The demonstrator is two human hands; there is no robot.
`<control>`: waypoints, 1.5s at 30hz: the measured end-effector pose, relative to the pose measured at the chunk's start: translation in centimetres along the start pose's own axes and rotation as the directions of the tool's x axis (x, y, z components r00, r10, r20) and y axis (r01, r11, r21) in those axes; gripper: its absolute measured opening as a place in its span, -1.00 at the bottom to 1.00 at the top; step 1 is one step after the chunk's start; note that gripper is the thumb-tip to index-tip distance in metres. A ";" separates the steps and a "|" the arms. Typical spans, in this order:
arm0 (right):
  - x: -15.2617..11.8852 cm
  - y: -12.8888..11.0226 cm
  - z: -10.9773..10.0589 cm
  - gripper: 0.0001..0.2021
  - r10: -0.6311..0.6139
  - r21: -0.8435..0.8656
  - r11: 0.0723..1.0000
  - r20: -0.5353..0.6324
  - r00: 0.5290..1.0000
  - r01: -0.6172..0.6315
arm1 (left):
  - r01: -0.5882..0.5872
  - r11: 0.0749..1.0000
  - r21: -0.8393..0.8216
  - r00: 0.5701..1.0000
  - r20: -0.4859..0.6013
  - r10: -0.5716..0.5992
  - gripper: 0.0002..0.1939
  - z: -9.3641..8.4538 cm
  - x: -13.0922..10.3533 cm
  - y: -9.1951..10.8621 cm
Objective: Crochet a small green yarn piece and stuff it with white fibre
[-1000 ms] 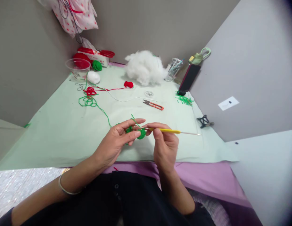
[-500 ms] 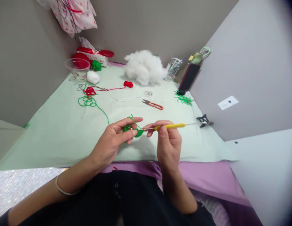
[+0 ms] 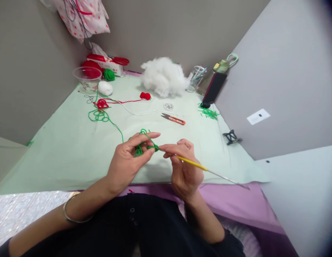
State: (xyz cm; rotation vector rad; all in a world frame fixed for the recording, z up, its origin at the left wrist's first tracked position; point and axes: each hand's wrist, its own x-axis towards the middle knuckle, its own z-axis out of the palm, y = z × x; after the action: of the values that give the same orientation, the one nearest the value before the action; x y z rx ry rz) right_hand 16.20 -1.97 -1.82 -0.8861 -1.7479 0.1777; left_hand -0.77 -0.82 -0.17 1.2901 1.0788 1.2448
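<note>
My left hand pinches a small green crochet piece between thumb and fingers, and green yarn loops over its raised index finger. Close on the right, my right hand holds a crochet hook with a yellow grip. The hook's tip meets the green piece at my left fingertips, and its metal back end slopes down to the right. Part of the green piece is hidden behind my left fingers.
Orange snips lie beyond my hands. Behind them are white stuffing, a red knitted piece and a clear cup of tools. A plastic tub and yarn stand back left, a phone back right.
The yellow hook has tilted, its back end swinging down toward the table's front edge. My right hand has turned and shifted slightly left. The green piece has turned in my left fingers.
</note>
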 end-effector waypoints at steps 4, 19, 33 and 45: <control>-0.4 0.5 0.9 -0.81 -0.118 -0.098 0.989 -0.033 0.992 0.115 | -0.222 0.959 0.176 0.970 -0.064 0.236 -0.67 0.4 -0.3 -0.5; -0.4 1.4 2.4 -0.63 -0.267 -0.283 0.934 -0.141 0.953 0.219 | 0.377 0.810 -0.450 0.926 0.220 -0.308 -0.39 0.1 0.5 1.0; 1.1 -1.1 0.2 -0.82 0.416 0.486 0.822 -0.155 0.896 -0.297 | 0.361 0.845 -0.396 0.925 0.268 -0.269 -0.50 -1.1 1.1 1.7; 1.6 -1.2 1.1 -0.81 0.357 0.391 0.874 -0.118 0.927 -0.287 | 0.274 0.870 -0.409 0.952 0.245 -0.185 -0.58 0.5 0.9 1.5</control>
State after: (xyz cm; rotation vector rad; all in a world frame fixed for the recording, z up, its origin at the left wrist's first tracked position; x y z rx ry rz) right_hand 14.52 -1.47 -0.40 -0.8789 -1.3212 0.6062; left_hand -0.31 -0.13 1.41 0.8856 0.7266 1.0722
